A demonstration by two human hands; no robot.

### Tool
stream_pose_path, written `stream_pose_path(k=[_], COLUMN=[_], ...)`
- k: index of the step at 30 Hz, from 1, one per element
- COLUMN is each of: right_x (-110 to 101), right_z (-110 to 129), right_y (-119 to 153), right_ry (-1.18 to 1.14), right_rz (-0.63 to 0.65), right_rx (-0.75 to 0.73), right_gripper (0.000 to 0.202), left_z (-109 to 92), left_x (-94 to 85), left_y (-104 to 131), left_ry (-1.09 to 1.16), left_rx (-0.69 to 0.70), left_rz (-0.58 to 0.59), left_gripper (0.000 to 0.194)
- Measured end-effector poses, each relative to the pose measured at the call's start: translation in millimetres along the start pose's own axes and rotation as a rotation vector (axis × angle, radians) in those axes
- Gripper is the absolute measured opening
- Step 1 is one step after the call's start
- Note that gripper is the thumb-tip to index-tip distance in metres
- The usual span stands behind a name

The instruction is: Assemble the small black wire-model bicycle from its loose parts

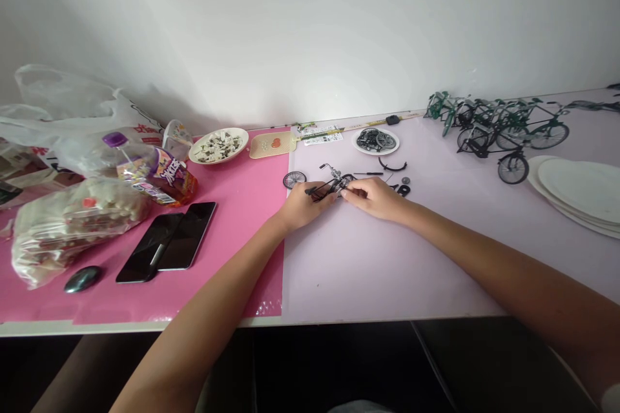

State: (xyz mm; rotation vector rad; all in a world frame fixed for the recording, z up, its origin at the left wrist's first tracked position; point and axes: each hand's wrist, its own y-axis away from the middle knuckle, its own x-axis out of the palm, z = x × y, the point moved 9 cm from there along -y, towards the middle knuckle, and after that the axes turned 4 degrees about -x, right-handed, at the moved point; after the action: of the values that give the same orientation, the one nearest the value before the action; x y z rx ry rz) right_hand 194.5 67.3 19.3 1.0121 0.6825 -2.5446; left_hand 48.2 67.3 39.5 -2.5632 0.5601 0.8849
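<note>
My left hand (304, 208) is closed around a partly built black miniature bicycle (334, 174), whose handlebar points up. My right hand (375, 197) pinches at the bicycle's near right side, fingertips close to the left thumb. What exactly sits between those fingertips is too small to make out. A loose spoked wheel (294, 179) lies just left of my left hand. Beyond my right hand are a small screwdriver (368, 173), curved black strips (392, 166), a small round grey part (405, 180) and black pieces (403, 190).
A white plate (397, 150) holds black parts and wheels. Several finished miniature bicycles (513, 126) stand right, near stacked white plates (586, 184). Small pieces fill a bowl (194, 156) beside a yellow tray (256, 152). Left are two phones (188, 235), a mouse (82, 279), a bottle (159, 174) and bags (72, 222).
</note>
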Motion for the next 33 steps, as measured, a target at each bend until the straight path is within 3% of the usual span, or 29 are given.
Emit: stream_pose_path(k=[33], right_x=[-0.9], right_z=[2.4], right_y=[-0.4], right_ry=[0.020], right_rz=[-0.002], right_rx=[0.001], right_gripper=[0.036], left_z=[-0.2], left_x=[0.7], left_y=[-0.2], left_ry=[0.002], left_rx=[0.027], left_rz=[0.003], left_gripper=[0.046])
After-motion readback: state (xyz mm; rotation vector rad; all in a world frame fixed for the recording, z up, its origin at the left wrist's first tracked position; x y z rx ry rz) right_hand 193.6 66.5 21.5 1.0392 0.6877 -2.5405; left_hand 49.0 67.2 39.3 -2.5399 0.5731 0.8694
